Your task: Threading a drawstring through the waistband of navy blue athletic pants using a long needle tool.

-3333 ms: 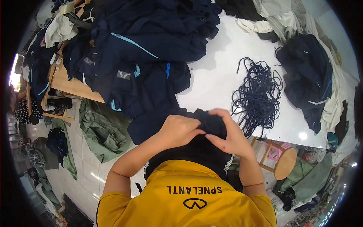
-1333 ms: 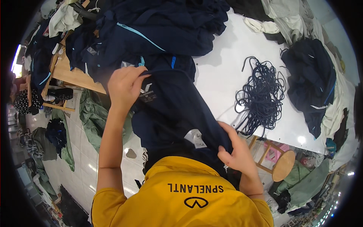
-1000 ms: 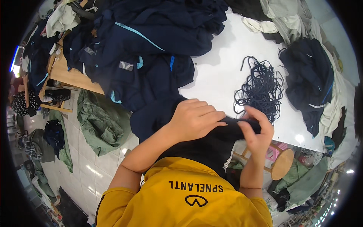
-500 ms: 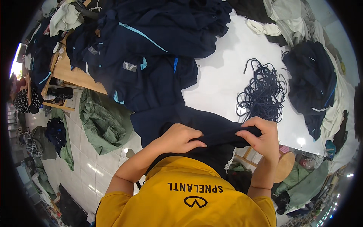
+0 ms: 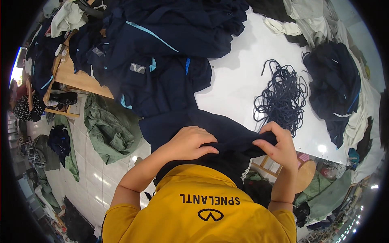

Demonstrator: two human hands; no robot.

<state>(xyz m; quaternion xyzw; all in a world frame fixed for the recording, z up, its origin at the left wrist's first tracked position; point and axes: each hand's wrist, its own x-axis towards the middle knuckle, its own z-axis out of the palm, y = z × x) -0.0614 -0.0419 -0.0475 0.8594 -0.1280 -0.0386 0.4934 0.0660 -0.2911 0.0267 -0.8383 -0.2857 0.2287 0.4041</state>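
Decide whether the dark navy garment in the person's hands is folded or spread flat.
Folded: the navy garment is doubled over along its near edge, which the left hand and right hand pinch.

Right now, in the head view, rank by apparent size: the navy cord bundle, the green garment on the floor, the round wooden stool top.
1. Green garment
2. Navy cord bundle, only slightly smaller, so the top two are close
3. Round wooden stool top, partly hidden by the right hand
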